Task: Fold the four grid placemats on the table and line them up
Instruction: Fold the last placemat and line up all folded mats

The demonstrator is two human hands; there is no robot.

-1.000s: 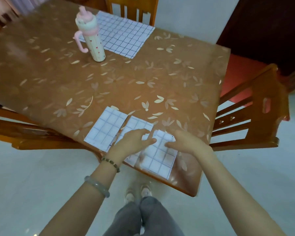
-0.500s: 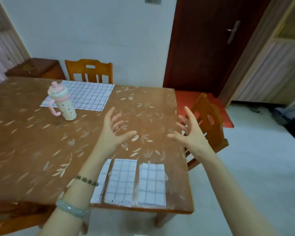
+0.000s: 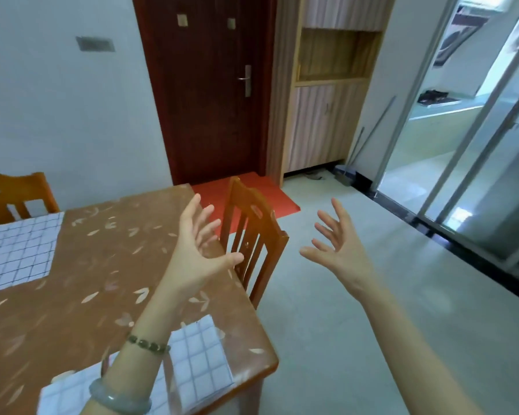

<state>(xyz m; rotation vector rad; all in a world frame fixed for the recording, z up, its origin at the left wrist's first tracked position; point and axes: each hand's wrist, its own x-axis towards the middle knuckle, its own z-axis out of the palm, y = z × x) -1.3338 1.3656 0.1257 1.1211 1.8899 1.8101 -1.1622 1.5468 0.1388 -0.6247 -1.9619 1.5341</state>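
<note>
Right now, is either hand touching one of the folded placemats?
No, the left hand and right hand are both up in the air, open and empty, well above the folded placemats.

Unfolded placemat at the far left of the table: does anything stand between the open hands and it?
Nothing visible does. Only bare tabletop lies between the left hand and the unfolded placemat; the right hand hovers beyond the table's edge. The placemat runs off frame at left, so that part is unseen.

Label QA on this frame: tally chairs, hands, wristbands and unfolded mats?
Chairs: 2
Hands: 2, left, right
Wristbands: 2
Unfolded mats: 1
Total: 7
</note>
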